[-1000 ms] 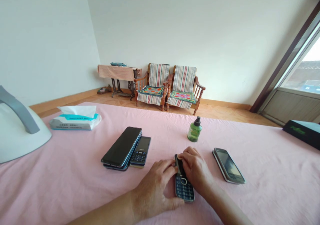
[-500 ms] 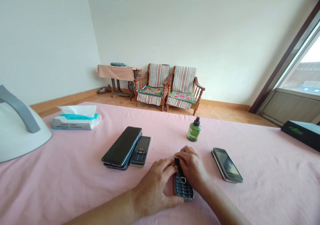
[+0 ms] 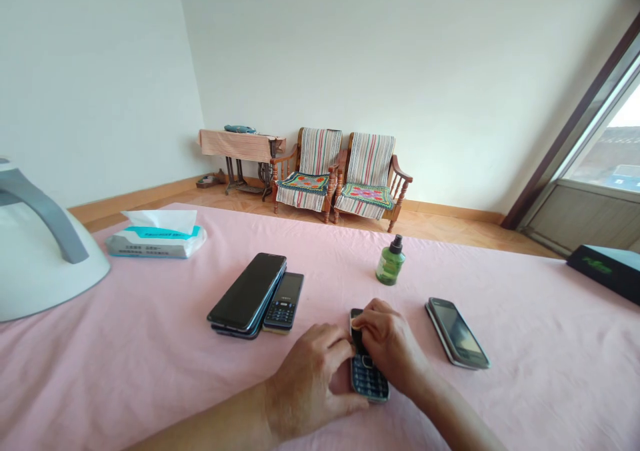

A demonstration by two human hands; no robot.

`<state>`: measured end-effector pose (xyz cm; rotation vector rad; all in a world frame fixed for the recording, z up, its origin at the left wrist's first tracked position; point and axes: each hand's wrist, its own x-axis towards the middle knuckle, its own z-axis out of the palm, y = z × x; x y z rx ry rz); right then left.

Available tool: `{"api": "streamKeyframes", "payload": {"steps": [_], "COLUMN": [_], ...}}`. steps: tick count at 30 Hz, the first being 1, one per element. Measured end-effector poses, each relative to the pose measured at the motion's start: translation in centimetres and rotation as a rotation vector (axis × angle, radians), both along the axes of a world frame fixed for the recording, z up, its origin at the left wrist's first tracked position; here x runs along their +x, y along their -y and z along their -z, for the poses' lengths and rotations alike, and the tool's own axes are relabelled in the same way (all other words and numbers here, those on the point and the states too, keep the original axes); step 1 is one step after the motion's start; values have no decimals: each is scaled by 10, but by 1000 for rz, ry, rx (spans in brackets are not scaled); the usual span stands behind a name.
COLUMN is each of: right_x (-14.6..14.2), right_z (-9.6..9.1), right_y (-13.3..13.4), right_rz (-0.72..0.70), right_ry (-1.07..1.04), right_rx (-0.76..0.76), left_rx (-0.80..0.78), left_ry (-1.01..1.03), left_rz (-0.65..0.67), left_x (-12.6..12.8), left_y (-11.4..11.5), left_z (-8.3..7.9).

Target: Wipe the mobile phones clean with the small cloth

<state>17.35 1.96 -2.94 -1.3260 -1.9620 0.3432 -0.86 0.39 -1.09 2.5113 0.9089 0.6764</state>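
Observation:
A dark keypad phone (image 3: 369, 379) lies face up on the pink cloth, its keys towards me. My left hand (image 3: 315, 377) grips it from the left, fingers along the upper side edge and thumb at the bottom end. Over its screen is my right hand (image 3: 387, 334), fingers pinched together at the upper part. Something small and pale shows at those fingertips, too little to name. Left of my hands, another keypad phone (image 3: 283, 304) rests beside a stack of smartphones (image 3: 247, 294). To the right lies a pair of stacked touchscreen phones (image 3: 459, 333).
A green spray bottle (image 3: 391, 261) stands beyond my hands. At the left are a tissue pack (image 3: 155, 237) and a white, grey-handled object (image 3: 50, 251). A black box (image 3: 605, 271) sits at the right edge. Two wooden chairs (image 3: 365, 171) stand against the far wall.
My right fingers have slid slightly down the screen, so the phone's top end now shows. The left hand keeps its hold. The whole view has shifted slightly.

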Motion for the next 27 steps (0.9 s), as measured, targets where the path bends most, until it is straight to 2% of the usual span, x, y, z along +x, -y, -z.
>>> {"api": "streamKeyframes", "payload": {"steps": [3, 8, 14, 19, 27], "right_x": [1, -1, -3, -4, -4], "right_z": [1, 1, -1, 0, -3], "right_y": [0, -3, 5, -1, 11], "right_rz": [-6, 19, 6, 35, 63], "right_ry": [-32, -29, -24, -9, 13], "right_rx": [-36, 25, -50, 10, -69], "left_rx": [15, 36, 51, 87, 22], "left_ry": [-25, -21, -49, -61, -107], "left_rz": [5, 5, -19, -32, -45], "left_x": [0, 0, 0, 1, 1], "left_y": [0, 0, 1, 2, 1], "left_z": [0, 2, 1, 2, 5]}}
